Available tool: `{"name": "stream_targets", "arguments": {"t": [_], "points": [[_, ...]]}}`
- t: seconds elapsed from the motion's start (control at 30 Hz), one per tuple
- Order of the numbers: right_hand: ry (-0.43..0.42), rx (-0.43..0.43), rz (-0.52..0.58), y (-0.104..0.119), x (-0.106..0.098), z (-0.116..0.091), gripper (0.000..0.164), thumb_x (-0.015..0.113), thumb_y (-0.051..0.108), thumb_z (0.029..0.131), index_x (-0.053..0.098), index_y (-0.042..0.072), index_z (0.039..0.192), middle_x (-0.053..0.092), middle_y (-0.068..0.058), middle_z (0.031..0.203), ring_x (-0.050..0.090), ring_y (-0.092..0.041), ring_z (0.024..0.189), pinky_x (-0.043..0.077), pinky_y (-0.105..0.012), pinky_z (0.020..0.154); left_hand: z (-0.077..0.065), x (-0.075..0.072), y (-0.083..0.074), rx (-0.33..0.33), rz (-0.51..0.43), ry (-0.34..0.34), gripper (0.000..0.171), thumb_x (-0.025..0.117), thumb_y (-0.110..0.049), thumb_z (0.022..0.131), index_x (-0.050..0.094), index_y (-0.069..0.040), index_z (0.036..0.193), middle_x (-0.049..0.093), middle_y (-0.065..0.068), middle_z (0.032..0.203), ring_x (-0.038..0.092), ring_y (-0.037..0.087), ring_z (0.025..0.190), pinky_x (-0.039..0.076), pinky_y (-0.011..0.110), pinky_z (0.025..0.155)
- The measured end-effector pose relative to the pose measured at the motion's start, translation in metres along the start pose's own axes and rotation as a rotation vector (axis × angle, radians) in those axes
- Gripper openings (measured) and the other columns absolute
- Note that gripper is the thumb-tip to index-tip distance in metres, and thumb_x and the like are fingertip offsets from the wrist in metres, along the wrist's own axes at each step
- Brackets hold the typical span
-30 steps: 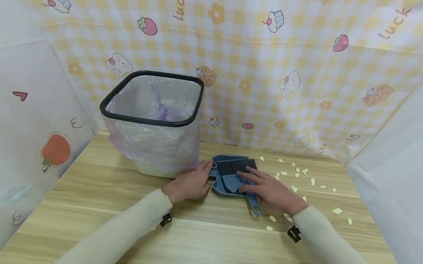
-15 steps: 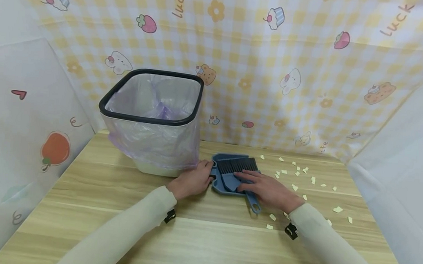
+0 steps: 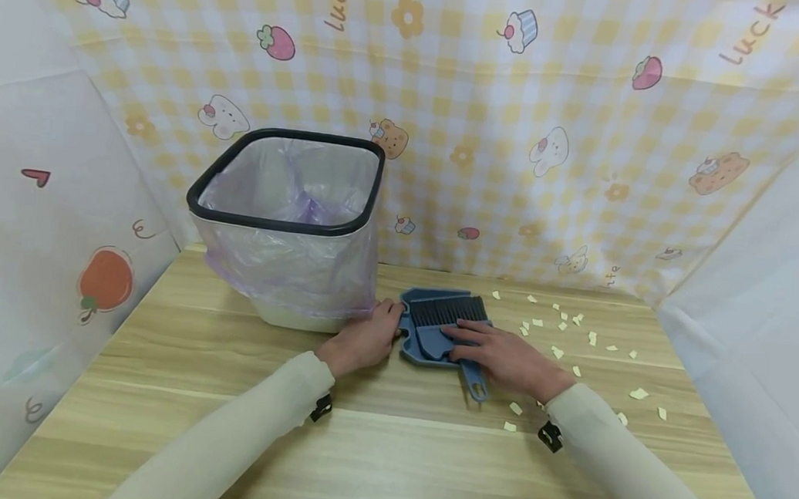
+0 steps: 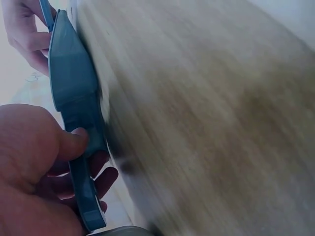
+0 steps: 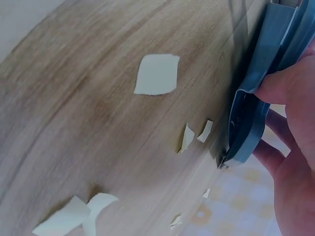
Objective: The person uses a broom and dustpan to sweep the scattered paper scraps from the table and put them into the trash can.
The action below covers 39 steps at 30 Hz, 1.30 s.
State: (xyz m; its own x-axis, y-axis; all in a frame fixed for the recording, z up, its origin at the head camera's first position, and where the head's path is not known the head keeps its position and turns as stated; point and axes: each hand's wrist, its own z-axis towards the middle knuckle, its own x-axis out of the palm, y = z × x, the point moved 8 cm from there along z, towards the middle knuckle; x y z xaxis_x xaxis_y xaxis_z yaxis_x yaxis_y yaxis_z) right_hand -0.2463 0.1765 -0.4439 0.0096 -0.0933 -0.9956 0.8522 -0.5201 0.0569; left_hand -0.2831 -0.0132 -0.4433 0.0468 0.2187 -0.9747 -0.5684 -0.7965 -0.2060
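Observation:
A blue dustpan (image 3: 415, 351) lies on the wooden table with its handle to the left. My left hand (image 3: 364, 338) grips that handle, and the left wrist view shows thumb and fingers round the blue dustpan handle (image 4: 84, 182). On top of the pan rests a blue hand brush (image 3: 435, 342) with black bristles (image 3: 447, 311) toward the back; its looped handle end points to the front. My right hand (image 3: 503, 356) holds the brush near where head meets handle. In the right wrist view the right thumb (image 5: 280, 88) presses blue plastic; part of the grip is hidden.
Small pale paper scraps (image 3: 557, 352) are scattered over the table's right side, some under the right wrist. A white bin (image 3: 300, 321) with a black rim and purple-tinted liner stands at the left, close to the left hand. Checked cloth (image 3: 458, 207) hangs behind.
The right hand's fingers have drawn in from a looser spread onto the brush. The brush's handle end has shifted slightly left. The left hand stays at the dustpan handle.

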Motion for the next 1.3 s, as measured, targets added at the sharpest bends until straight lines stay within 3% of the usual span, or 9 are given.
{"name": "stream_targets", "arguments": {"t": [0.37,0.77,1.13,1.3], "points": [[-0.055,-0.038,-0.007,0.005,-0.008,-0.005,0.042,0.072,-0.01,0.096,0.076,0.018,0.128,0.058,-0.014,0.161,0.053,-0.045,0.147,0.052,-0.061,0.111,-0.002,-0.001,-0.001,-0.001,-0.026,-0.027,0.031,0.065,-0.008,0.109,0.061,0.007,0.136,0.065,0.019,0.12,0.066,0.033,0.11,0.058,0.043,0.096],[-0.058,-0.03,-0.018,0.017,-0.013,-0.016,0.043,0.075,-0.007,0.096,0.076,0.018,0.13,0.056,-0.012,0.163,0.051,-0.042,0.149,0.051,-0.059,0.112,-0.012,-0.006,-0.008,0.024,-0.063,-0.053,0.031,0.064,-0.007,0.111,0.062,0.008,0.137,0.066,0.02,0.12,0.067,0.031,0.107,0.059,0.044,0.094],[-0.154,-0.088,-0.025,0.034,-0.019,-0.026,0.041,0.077,-0.006,0.092,0.077,0.019,0.126,0.059,-0.012,0.16,0.056,-0.043,0.145,0.055,-0.059,0.106,-0.03,-0.013,-0.017,0.071,-0.033,-0.127,0.032,0.067,-0.01,0.11,0.063,0.01,0.134,0.066,0.019,0.114,0.067,0.028,0.096,0.06,0.043,0.084],[-0.178,-0.12,-0.042,0.045,-0.022,-0.03,0.047,0.079,-0.008,0.086,0.077,0.019,0.125,0.06,-0.012,0.159,0.058,-0.043,0.143,0.057,-0.059,0.104,-0.041,-0.016,-0.021,0.093,-0.028,-0.146,0.033,0.069,-0.009,0.109,0.063,0.01,0.135,0.066,0.019,0.115,0.066,0.029,0.097,0.058,0.045,0.09]]}}
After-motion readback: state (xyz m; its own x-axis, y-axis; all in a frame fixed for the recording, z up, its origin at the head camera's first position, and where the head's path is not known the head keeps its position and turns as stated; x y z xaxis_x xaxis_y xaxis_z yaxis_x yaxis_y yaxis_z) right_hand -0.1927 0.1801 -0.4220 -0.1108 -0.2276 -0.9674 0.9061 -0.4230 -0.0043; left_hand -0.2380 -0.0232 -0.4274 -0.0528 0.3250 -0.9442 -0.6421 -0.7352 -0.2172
